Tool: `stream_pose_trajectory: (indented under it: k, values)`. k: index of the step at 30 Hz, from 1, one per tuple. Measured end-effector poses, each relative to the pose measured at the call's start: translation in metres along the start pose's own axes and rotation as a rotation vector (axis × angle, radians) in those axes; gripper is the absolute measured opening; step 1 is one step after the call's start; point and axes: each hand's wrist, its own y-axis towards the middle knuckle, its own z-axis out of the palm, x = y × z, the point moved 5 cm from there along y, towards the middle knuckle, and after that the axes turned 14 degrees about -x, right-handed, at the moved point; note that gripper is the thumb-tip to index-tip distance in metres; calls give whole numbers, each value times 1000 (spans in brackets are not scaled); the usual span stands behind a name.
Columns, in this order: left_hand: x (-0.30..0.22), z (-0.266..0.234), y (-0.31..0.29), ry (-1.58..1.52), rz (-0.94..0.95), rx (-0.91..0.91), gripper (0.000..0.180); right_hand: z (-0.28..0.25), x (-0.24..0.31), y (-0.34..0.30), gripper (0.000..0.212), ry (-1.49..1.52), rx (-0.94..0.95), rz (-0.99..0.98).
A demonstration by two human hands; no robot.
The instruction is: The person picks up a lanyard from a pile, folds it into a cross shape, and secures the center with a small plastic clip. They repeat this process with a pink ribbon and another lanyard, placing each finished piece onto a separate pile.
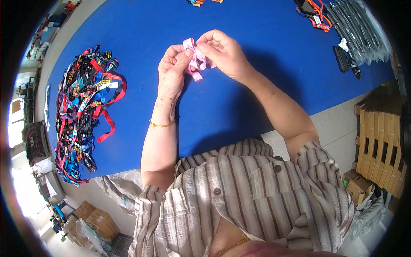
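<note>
A pink printed ribbon strap [197, 62], looped into several folds, is held above the blue table. My left hand [174, 67] pinches it from the left between thumb and fingers. On the other side, my right hand [221, 52] is closed with thumb and index finger at the ribbon's upper right part. One end of the ribbon hangs down between the hands. To the left lies a large tangled heap of colourful lanyards [83, 111], black, red, blue and yellow, with a red strap [122, 90] looping out from its right side.
The blue table [145, 25] reaches past both hands. At its far right lie a stack of plastic-wrapped packs [359, 30], orange straps [322, 19] and a black object [341, 59]. Cardboard boxes [100, 223] stand on the floor at lower left, more cartons [381, 145] at right.
</note>
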Motion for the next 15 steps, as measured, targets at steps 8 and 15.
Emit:
stream_pose_trajectory:
  k: [8, 15]
  values:
    - [-2, -2, 0, -8, -6, -28, 16, -3, 8, 2, 21, -74, 25, 25]
    - [-7, 1, 3, -109, 31, -20, 18, -21, 1, 12, 29, 195, -189, -2]
